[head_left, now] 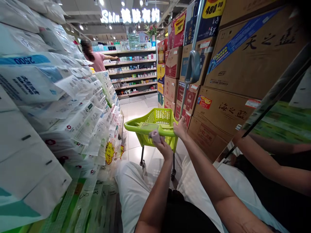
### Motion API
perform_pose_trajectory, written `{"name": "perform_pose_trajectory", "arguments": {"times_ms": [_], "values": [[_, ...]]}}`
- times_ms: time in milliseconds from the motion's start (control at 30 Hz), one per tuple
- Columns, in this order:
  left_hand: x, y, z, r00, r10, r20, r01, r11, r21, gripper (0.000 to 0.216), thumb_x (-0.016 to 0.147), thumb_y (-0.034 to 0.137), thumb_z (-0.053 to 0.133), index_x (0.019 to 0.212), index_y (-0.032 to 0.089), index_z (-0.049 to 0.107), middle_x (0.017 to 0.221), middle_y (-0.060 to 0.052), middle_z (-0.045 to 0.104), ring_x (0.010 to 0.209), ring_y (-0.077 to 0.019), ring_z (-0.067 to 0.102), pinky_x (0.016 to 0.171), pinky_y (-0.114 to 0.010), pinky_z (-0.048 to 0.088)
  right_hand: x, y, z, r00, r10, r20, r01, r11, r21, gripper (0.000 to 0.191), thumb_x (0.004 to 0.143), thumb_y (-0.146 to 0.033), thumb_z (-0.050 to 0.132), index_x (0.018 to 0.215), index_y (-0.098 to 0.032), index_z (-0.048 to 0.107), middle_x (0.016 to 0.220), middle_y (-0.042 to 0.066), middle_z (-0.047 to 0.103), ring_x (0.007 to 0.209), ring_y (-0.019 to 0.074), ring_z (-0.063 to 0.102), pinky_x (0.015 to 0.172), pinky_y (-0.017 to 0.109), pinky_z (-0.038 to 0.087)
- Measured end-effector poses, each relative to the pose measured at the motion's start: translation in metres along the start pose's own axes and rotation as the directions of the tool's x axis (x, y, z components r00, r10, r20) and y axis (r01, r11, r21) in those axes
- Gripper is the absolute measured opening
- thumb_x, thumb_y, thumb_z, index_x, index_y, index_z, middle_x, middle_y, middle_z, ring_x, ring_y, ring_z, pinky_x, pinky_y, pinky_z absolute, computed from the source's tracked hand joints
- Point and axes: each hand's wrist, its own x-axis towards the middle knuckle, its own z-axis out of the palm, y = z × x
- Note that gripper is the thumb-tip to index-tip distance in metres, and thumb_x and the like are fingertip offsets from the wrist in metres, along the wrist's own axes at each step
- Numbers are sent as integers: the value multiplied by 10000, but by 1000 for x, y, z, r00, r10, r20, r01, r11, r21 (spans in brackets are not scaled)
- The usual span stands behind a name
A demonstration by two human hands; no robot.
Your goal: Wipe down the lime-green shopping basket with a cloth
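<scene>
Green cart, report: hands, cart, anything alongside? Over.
Left hand holding crumpled cloth at the handle. Right hand at handle's right end. Green cart upright on its wheels. Stacked boxes right, wrapped packs left.

The shopping cart (143, 139) is lime green, its basket pierced in a grid; the cloth (156, 137) is dusty mauve. The trousers (132, 187) are white, the carton (243, 61) brown with a diagonal blue band.
</scene>
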Motion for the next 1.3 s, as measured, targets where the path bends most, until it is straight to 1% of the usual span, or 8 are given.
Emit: {"name": "perform_pose_trajectory", "arguments": {"times_ms": [167,367,467,633,767,1067,1200,1300], "values": [[-15,1,8,1000,-9,13,9,999,-35,529,1067,317,326,1566,161,241,1596,-238,403,1526,-255,384,1236,-471,384,-2,-4,1,1000,9,27,-10,1000,12,542,862,-277,489,1384,-163,400,1281,193,625,1173,354,622,1022,512,480],[52,3,-39,963,51,-266,-60,998,-24,525,1076,352,291,1574,186,283,1620,-207,393,1552,-248,333,1228,-473,388,-9,-10,5,999,22,29,-23,999,28,540,873,-253,471,1402,-180,391,1278,175,635,1172,332,621,1017,503,485],[70,7,-55,952,88,-294,-104,994,-39,538,1073,332,312,1589,187,262,1661,-190,334,1573,-221,282,1259,-437,329,-11,-12,3,1000,6,25,-7,1000,30,535,877,-262,484,1398,-179,394,1277,176,626,1179,332,612,1025,498,483],[23,8,-25,969,-89,-229,31,970,-242,516,1029,358,480,1510,182,416,1547,-194,502,1447,-246,497,1201,-391,412,-10,-13,-5,996,16,91,-13,999,-37,569,895,-292,511,1425,-164,351,1330,174,602,1227,324,590,1046,470,471],[-13,9,0,980,-80,-183,24,956,-294,511,998,428,544,1444,181,503,1509,-198,530,1442,-265,498,1203,-396,402,-7,-10,-11,992,2,124,5,999,-54,547,892,-277,523,1410,-183,376,1328,154,608,1210,309,607,1020,437,480],[16,16,-23,944,34,-328,-120,961,-247,454,1039,405,451,1426,172,496,1509,-179,528,1417,-225,530,1194,-357,416,-13,-9,-11,995,-15,101,16,1000,-2,483,881,-260,494,1351,-185,415,1248,168,638,1110,332,642,948,468,488],[8,31,-25,960,4,-282,-47,988,-147,448,1042,261,384,1473,152,441,1522,-200,512,1452,-237,490,1212,-405,400,-13,-7,-13,996,-24,83,23,1000,18,492,855,-259,507,1332,-194,408,1237,166,636,1077,324,641,951,480,494],[23,41,-42,951,-74,-300,62,997,-51,509,1033,191,314,1535,119,349,1545,-232,465,1482,-252,449,1212,-447,394,-12,-1,-18,997,-53,56,52,998,27,469,836,-260,530,1287,-191,419,1221,170,628,1076,324,630,959,489,495]]}}
